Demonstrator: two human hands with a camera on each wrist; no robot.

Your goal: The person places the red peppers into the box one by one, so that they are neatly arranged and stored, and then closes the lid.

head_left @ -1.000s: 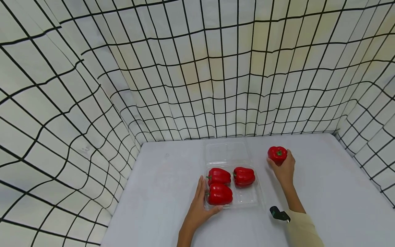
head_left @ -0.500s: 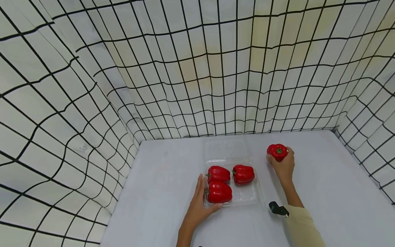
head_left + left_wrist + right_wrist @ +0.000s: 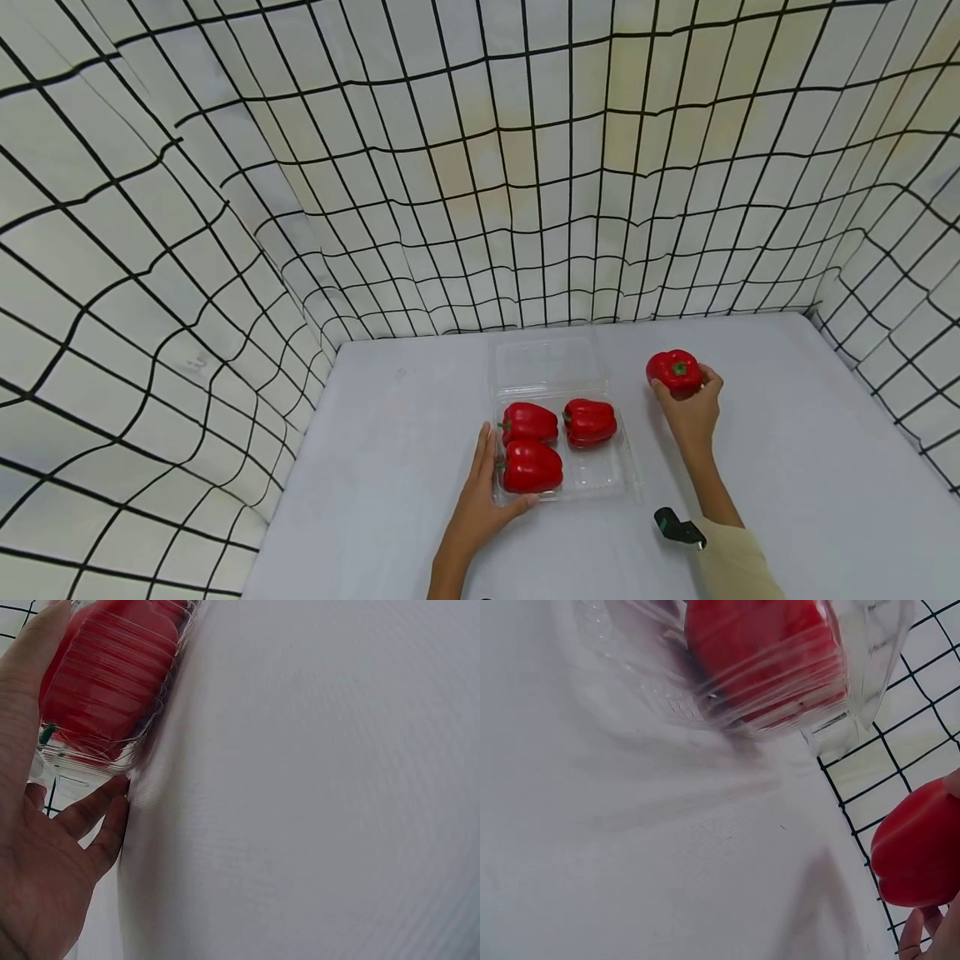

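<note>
My right hand [image 3: 693, 410] grips a red bell pepper [image 3: 674, 372] by its sides, right of a clear plastic clamshell box [image 3: 596, 477]. Its green stem faces me in the head view. The same held pepper [image 3: 919, 847] shows at the right edge of the right wrist view. My left hand [image 3: 478, 506] rests along the box's left side and near corner, fingers straight and thumb spread. Inside the box lie three more peppers: one at back left [image 3: 529, 422], one at front left [image 3: 532, 467] and one at back right [image 3: 590, 422].
The box's clear lid [image 3: 547, 363] lies folded back on the white table [image 3: 390, 467]. Black netting [image 3: 480, 208] over white walls encloses the table at the back and both sides. A small black device [image 3: 678, 527] sits by the right sleeve [image 3: 735, 562].
The right hand has turned the held pepper slightly, staying right of the box. The left hand stays at the box's side. The head view has shifted a little.
</note>
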